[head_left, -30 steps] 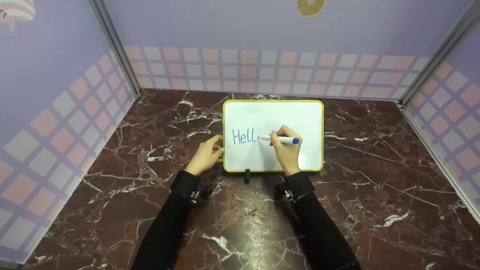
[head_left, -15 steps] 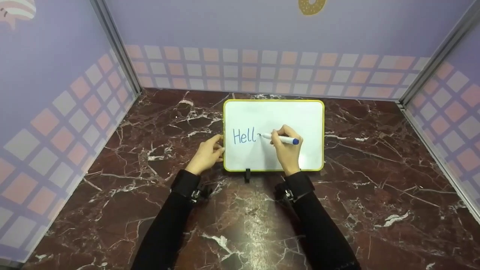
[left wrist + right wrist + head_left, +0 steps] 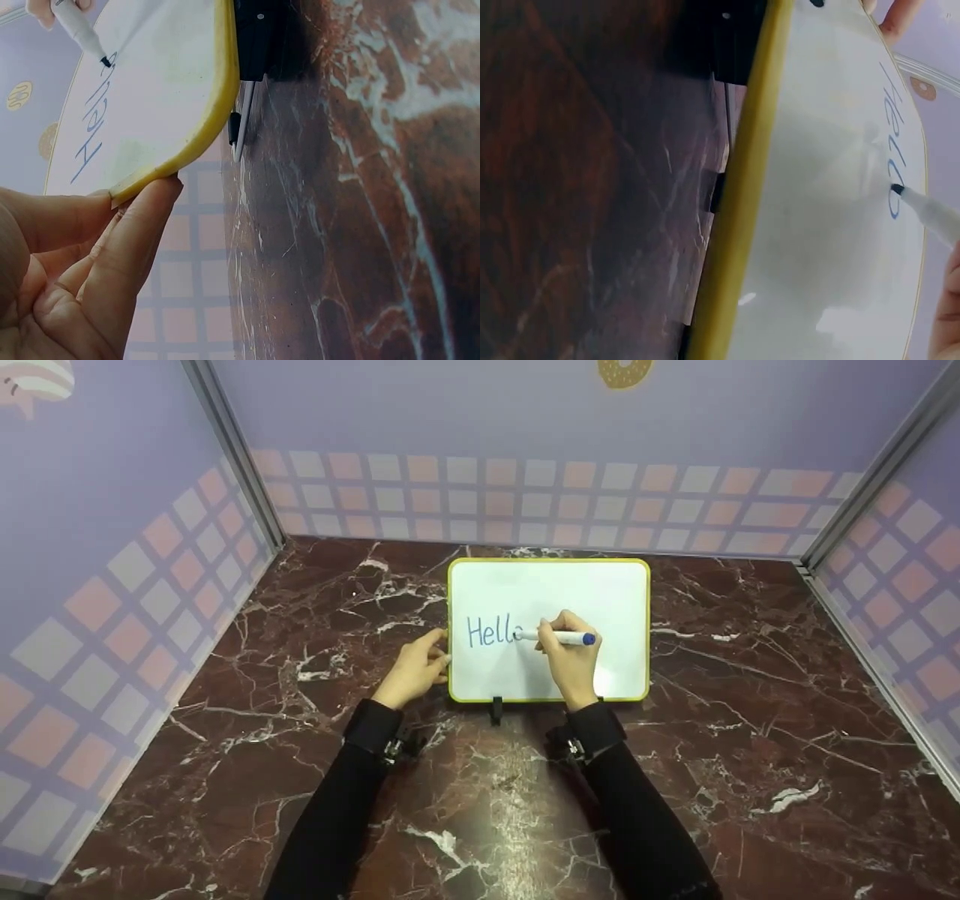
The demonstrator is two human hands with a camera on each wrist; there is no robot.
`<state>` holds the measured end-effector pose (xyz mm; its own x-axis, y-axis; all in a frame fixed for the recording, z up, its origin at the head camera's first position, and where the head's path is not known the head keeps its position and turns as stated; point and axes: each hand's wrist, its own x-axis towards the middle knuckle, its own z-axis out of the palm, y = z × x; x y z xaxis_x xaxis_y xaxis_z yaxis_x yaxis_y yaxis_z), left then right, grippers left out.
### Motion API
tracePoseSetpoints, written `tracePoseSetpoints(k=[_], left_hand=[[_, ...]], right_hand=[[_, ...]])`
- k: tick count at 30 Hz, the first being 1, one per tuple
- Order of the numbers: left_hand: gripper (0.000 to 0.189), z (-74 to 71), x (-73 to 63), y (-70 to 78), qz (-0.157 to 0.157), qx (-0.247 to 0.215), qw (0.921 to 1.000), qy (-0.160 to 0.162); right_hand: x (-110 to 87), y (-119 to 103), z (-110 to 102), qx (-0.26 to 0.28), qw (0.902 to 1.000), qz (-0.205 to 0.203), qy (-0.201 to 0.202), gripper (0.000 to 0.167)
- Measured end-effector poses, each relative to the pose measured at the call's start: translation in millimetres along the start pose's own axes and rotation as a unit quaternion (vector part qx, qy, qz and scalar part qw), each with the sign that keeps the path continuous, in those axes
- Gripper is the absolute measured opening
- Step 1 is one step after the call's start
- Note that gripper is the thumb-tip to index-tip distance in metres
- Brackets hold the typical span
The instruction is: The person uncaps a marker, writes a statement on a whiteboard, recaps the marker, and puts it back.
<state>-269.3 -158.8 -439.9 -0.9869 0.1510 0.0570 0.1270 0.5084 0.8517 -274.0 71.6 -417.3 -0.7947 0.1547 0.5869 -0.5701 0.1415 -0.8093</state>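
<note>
A whiteboard (image 3: 547, 592) with a yellow frame stands upright on a black stand (image 3: 496, 710). Blue handwriting (image 3: 493, 631) on its left half reads "Hello". My right hand (image 3: 571, 656) grips a white marker (image 3: 574, 638) with a blue end cap, and the dark tip (image 3: 898, 189) meets the last letter, the "o". At the board's left edge my left hand (image 3: 411, 669) pinches the frame. In the left wrist view, the thumb (image 3: 60, 217) lies at the front side and another finger reaches behind the yellow edge (image 3: 199, 142).
Dark red marbled tabletop (image 3: 300, 780) lies under both arms. A lilac back wall (image 3: 495, 420) with pink and white squares rises behind the board. Side panels (image 3: 112, 607) enclose left and right, joined by grey metal posts (image 3: 232, 450). Both wrists wear black bands (image 3: 373, 726).
The marker tip has gone round in a small loop, and an "o" now follows "Hell". My left hand has stayed at the board's edge.
</note>
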Motion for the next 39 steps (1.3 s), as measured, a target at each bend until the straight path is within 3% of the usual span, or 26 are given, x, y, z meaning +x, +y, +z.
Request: tracePoseSetpoints(k=[11,17,26,39], left_hand=[[0.036,0.3,0.5,-2.3,-0.001,-0.005,1.0,-0.002],[0.037,-1.3,-0.3,-3.0,-0.008,0.007,0.9999,-0.007],[0.038,0.1,-0.1,-0.3,-0.004,0.001,1.0,-0.005],[0.044,0.3,1.1,-1.5,-0.013,-0.002,0.9998,-0.014]], right_hand=[[11.3,0.7,-22.6,-0.003,0.9986,0.011,0.052,0.027],[9.3,6.9,-32.9,-0.023,0.9991,0.003,0.036,0.025],[6.8,11.2,-33.3,-0.009,0.9996,-0.023,0.014,0.021],[9.0,8.9,-33.3,-0.036,0.9992,-0.01,0.014,0.026]])
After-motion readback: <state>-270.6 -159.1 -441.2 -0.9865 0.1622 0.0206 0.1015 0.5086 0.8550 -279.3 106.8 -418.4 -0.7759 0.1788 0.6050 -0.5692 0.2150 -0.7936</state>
